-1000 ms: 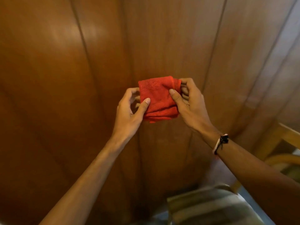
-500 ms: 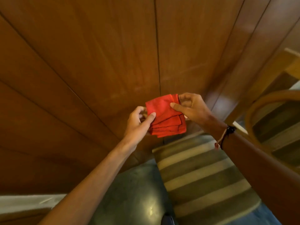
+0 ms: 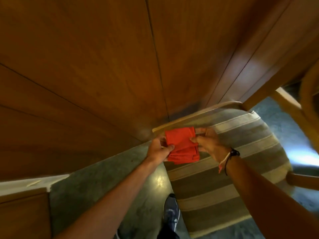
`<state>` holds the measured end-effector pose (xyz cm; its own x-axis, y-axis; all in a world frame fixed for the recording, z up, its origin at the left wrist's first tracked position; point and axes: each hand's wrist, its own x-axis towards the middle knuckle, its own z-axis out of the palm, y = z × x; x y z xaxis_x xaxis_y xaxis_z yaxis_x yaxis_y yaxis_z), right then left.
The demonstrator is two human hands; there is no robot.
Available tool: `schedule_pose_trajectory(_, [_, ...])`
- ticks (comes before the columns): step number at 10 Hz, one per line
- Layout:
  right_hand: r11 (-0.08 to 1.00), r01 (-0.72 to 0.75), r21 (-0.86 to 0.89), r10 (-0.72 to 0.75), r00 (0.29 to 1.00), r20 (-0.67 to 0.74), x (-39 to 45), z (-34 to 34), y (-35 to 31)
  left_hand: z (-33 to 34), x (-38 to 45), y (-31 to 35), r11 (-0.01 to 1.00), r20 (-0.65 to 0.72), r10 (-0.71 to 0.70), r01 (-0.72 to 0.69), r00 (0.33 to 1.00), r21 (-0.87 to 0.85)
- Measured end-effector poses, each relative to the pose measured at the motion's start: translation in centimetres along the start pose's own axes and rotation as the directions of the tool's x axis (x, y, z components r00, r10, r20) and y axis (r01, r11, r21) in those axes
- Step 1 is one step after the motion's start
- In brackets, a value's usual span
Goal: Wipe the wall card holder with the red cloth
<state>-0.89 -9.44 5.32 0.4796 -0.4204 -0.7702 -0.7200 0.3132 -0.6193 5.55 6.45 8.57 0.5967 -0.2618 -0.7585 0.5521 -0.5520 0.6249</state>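
Both the left hand (image 3: 158, 150) and the right hand (image 3: 208, 144) pinch the folded red cloth (image 3: 181, 146), fingers closed on its side edges. Keep the folds tight; the card holder seems out of view.

Green floor (image 3: 96, 190): striped chair (image 3: 224, 178), shoe (image 3: 170, 213)

The scene is dimly and warmly lit. A glare spot is reflected on the floor (image 3: 159, 180), and a pale bluish patch is seen at the right edge. Motion blur softens everything; the wood panelling (image 3: 103, 66) is bowed by wide-angle distortion.
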Motion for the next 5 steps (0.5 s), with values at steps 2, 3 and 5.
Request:
schedule_pose_trajectory(2, [0.998,-0.041,-0.043,0.037,0.996,-0.080,2.9,1.5,5.1,1.8,3.9,-5.1,0.998,-0.034,-0.007,0.009,0.999,0.066])
schedule_pose_trajectory(3, [0.999,0.005,-0.052,-0.011,0.993,-0.114,2.8,1.7,5.4,1.6,4.1,-5.7,0.991,0.066,0.019,-0.027,0.998,0.128])
schedule_pose_trajectory(5, [0.945,0.168,-0.280,-0.195,0.978,-0.069,1.3,1.8,3.3,0.1,3.6,-4.8,0.873,0.227,0.115,-0.207,0.967,0.442])
